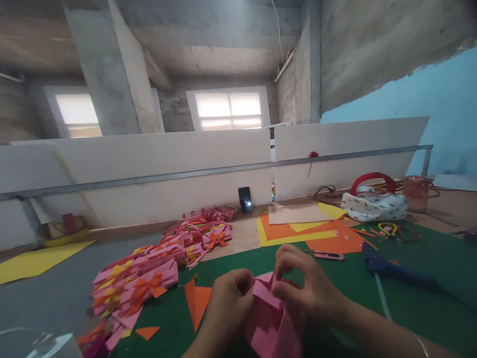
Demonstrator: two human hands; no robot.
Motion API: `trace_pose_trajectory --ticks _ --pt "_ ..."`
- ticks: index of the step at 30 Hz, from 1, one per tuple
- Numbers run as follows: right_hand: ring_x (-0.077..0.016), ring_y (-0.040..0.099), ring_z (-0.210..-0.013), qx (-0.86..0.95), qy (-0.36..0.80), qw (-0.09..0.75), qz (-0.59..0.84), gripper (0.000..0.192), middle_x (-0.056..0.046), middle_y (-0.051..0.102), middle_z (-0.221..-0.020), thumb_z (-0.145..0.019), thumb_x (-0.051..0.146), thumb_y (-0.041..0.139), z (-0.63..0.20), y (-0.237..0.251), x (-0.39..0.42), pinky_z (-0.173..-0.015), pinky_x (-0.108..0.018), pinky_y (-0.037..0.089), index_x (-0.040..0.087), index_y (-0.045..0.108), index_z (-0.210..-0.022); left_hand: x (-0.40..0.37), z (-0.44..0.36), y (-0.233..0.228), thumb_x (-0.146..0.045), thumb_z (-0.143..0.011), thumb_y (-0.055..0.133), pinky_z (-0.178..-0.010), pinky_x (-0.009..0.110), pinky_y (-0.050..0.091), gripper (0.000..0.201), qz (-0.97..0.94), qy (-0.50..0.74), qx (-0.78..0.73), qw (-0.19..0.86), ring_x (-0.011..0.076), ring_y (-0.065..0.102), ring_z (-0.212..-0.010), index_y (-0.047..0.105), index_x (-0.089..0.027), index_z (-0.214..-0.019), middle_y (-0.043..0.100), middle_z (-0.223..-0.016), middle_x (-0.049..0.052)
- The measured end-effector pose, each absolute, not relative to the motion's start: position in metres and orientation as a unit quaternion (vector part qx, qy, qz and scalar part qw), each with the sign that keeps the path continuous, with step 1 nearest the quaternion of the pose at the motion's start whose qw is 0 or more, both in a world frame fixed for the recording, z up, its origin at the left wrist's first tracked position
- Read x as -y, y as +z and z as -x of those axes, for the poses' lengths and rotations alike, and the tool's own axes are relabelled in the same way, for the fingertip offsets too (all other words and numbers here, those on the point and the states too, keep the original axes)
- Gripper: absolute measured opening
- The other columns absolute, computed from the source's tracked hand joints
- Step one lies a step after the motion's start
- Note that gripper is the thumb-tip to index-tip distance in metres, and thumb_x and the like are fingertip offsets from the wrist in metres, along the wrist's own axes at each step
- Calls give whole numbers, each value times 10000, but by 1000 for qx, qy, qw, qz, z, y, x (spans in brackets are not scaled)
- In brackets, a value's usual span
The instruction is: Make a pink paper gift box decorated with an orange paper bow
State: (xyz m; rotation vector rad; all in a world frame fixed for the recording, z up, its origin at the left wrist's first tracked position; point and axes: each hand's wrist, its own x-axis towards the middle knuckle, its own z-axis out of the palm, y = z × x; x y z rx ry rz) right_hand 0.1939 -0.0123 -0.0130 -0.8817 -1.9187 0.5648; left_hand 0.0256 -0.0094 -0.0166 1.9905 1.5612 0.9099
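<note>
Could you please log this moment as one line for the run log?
left hand: gripping pink folded paper | right hand: pinching its top edge | nearby: orange paper triangle, blue glue gun

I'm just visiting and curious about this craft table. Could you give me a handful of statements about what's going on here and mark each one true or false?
1. Both hands, the left hand and the right hand, grip a pink folded paper piece. True.
2. The mat under the hands is blue. False: it is green.
3. A heap of pink paper pieces with orange and yellow bows lies to the left of the hands. True.
4. The blue glue gun is held in the right hand. False: it lies on the mat to the right, untouched.
5. A dark phone leans against the white partition. True.
</note>
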Motion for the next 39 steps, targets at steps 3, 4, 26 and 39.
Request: trace_pose_trajectory --ticks 3,4,26,39 --pt "-152 463 -711 812 142 411 389 217 -4 472 -763 -591 280 712 -187 -18 19 -615 -270 369 175 536 -661 10 -27 -17 -222 -649 461 -528 231 264 174 -725 318 -577 201 124 412 -568 417 -185 -485 418 -513 -37" --pt "-153 453 -709 819 103 395 404 197 -7 472 -763 -603 260 699 -185 -21 20 -613 -273 358 174 528 -653 11 -28 -17 -234 -654 456 -523 232 257 187 -728 313 -576 201 124 404 -564 397 -189 -482 402 -509 -39" --pt "-155 450 -671 798 60 413 435 125 -12 487 -711 -688 78 471 -188 -27 15 -598 -282 354 190 414 -685 -1 -22 -30 -127 -539 490 -464 200 242 286 -565 449 -463 515 52 351 -444 618 -112 -795 493 -537 -45" --pt "-152 503 -759 812 74 433 383 227 -21 534 -819 -703 -14 425 -186 -38 10 -665 -271 398 195 501 -751 0 -27 -30 -228 -525 570 -467 197 239 124 -498 436 -435 611 64 361 -442 587 -154 -623 453 -476 -53"
